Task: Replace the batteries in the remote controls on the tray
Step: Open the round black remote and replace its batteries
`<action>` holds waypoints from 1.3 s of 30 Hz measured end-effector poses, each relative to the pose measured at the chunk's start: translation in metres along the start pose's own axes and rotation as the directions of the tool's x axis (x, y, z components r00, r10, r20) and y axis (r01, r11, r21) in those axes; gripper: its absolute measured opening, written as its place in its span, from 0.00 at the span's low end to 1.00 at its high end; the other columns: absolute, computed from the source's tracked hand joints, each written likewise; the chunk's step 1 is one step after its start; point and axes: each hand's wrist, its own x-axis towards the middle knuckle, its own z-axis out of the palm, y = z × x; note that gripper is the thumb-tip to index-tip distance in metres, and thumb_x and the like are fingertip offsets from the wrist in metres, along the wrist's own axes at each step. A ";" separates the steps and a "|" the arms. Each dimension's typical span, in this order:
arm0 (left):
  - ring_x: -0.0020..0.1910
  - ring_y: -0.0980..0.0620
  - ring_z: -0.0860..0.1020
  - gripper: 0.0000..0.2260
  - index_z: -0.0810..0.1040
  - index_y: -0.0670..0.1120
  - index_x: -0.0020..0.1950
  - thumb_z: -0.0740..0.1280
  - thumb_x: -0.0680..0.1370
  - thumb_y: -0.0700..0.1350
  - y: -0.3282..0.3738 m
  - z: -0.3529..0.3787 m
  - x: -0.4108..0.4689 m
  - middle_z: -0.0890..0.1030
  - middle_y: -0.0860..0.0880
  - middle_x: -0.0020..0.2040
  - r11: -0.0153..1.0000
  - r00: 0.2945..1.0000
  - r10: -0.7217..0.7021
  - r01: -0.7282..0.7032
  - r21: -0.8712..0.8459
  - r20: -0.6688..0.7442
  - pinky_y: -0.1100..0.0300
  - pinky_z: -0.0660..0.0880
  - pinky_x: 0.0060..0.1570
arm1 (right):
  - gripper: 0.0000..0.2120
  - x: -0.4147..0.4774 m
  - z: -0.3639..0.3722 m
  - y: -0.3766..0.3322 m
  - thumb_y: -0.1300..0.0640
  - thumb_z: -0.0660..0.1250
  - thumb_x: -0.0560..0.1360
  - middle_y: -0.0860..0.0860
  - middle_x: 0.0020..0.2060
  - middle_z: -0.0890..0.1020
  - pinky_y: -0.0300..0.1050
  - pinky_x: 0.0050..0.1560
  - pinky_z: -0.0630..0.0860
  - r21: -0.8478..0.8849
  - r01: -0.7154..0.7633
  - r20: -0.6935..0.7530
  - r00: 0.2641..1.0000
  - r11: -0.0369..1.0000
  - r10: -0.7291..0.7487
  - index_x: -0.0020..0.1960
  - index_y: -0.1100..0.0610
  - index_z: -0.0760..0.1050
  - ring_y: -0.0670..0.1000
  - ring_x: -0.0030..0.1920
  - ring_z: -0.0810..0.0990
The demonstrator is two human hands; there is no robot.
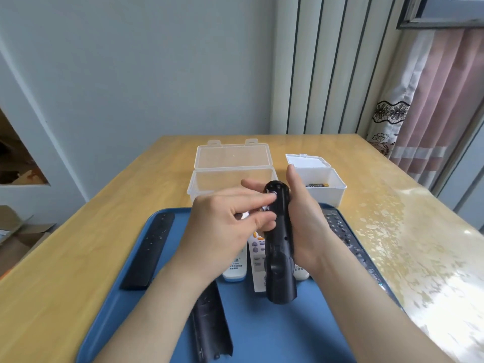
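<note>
Above the blue tray (262, 334) my right hand (301, 221) grips a black remote (279, 247), back side up, its far end pointing away from me. My left hand (225, 226) reaches to the open battery bay near that far end. Its index finger and thumb pinch a small battery (265, 208), which the fingers mostly hide. Under my hands on the tray lie two white remotes (235, 268), partly covered. A slim black remote (149, 252) lies at the tray's left, and another black remote (343, 231) at its right.
A long black piece (209, 328), a cover or a remote, lies on the tray's near side. Behind the tray stand a clear box (201, 184) with its lid open and a white box (327, 195) holding batteries (318, 184). The wooden table's right part is glossy.
</note>
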 end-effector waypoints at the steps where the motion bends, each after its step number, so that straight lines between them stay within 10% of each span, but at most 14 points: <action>1: 0.42 0.59 0.83 0.12 0.85 0.44 0.51 0.76 0.69 0.36 -0.002 0.002 0.000 0.84 0.53 0.47 0.996 0.998 0.058 -0.058 0.072 0.011 0.64 0.80 0.42 | 0.34 0.000 0.000 0.000 0.32 0.53 0.77 0.55 0.39 0.82 0.41 0.36 0.75 -0.036 0.011 -0.015 1.000 0.999 -0.011 0.57 0.60 0.82 0.50 0.32 0.75; 4: 0.52 0.60 0.80 0.12 0.85 0.45 0.52 0.75 0.69 0.43 -0.007 0.001 0.000 0.84 0.54 0.48 0.972 0.990 0.140 -0.142 0.187 0.025 0.57 0.80 0.47 | 0.32 0.001 0.001 0.002 0.34 0.53 0.78 0.57 0.46 0.83 0.49 0.47 0.76 -0.086 0.018 -0.068 0.997 0.996 -0.024 0.55 0.59 0.83 0.56 0.46 0.77; 15: 0.52 0.60 0.79 0.14 0.83 0.44 0.57 0.70 0.72 0.43 -0.004 0.004 -0.001 0.84 0.53 0.53 0.931 0.972 0.199 -0.227 0.286 0.124 0.64 0.74 0.54 | 0.31 -0.003 0.003 0.002 0.34 0.52 0.79 0.61 0.52 0.84 0.51 0.47 0.73 -0.155 0.072 -0.137 0.986 0.985 -0.093 0.54 0.55 0.84 0.57 0.45 0.80; 23: 0.43 0.62 0.77 0.15 0.85 0.49 0.50 0.78 0.66 0.39 0.001 0.001 0.002 0.80 0.56 0.48 0.982 0.999 0.036 -0.029 0.187 -0.038 0.74 0.70 0.42 | 0.25 -0.006 0.017 0.008 0.39 0.58 0.80 0.55 0.36 0.79 0.44 0.36 0.79 -0.020 0.040 -0.135 0.990 0.999 -0.043 0.47 0.60 0.79 0.54 0.38 0.78; 31: 0.43 0.66 0.77 0.23 0.81 0.49 0.56 0.76 0.65 0.30 0.004 -0.008 0.007 0.74 0.47 0.56 0.941 0.951 -0.309 0.308 -0.140 0.013 0.64 0.76 0.29 | 0.29 -0.011 0.029 0.015 0.37 0.52 0.80 0.53 0.35 0.82 0.47 0.41 0.75 -0.259 0.053 -0.015 0.998 0.964 -0.059 0.53 0.59 0.81 0.50 0.29 0.75; 39: 0.20 0.59 0.71 0.10 0.82 0.42 0.48 0.71 0.71 0.30 0.006 -0.017 0.008 0.69 0.55 0.26 0.918 0.939 -0.344 0.328 -0.221 -0.032 0.70 0.70 0.23 | 0.27 -0.017 0.030 0.006 0.39 0.56 0.80 0.58 0.50 0.84 0.56 0.51 0.82 -0.288 0.071 0.134 0.990 0.955 -0.033 0.59 0.61 0.78 0.55 0.50 0.85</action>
